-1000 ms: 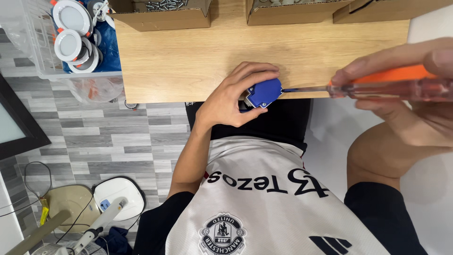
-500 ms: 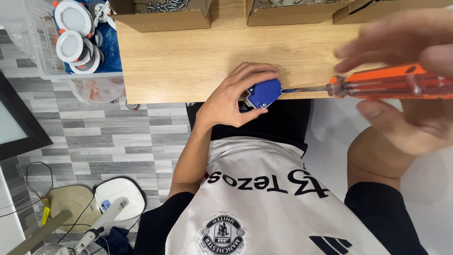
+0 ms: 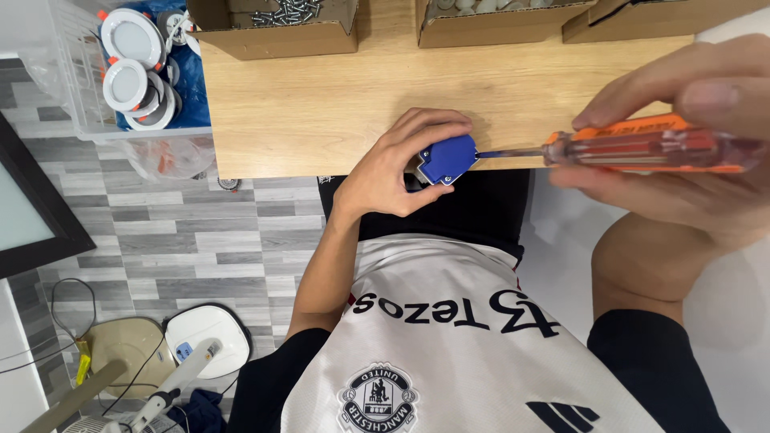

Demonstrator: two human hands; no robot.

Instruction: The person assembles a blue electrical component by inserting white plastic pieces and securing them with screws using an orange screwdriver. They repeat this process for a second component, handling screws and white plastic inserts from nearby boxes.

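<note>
Blue moulded plastic, faceted like a small angular housing (image 3: 447,159), sits at the near edge of the pale wooden worktop (image 3: 321,104), pinched between the thumb and curled fingers (image 3: 425,124) of the left hand (image 3: 393,164). The right hand (image 3: 682,152) holds a screwdriver with a translucent orange-and-red handle (image 3: 642,146), its fingers wrapped close about the handle, and the thin metal shaft (image 3: 509,152) runs level to meet the right face of the housing.

As I judge it, the main hazard is the tip slipping off: the housing looks smooth and hard, it is held only by fingertips at the worktop edge, and a sideways push could skid the blade toward the left thumb or knock the piece off onto the lap. Too much twist could also chew the screw head, though the screw itself is hidden.

Behind, along the far edge, stand open brown cardboard boxes (image 3: 277,32), one holding dull grey metal screws (image 3: 289,10). To the left, a clear plastic bin (image 3: 72,72) holds round white lamp fittings with orange clips (image 3: 132,32). Grey wood-grain tiles (image 3: 160,232) cover the floor below.
</note>
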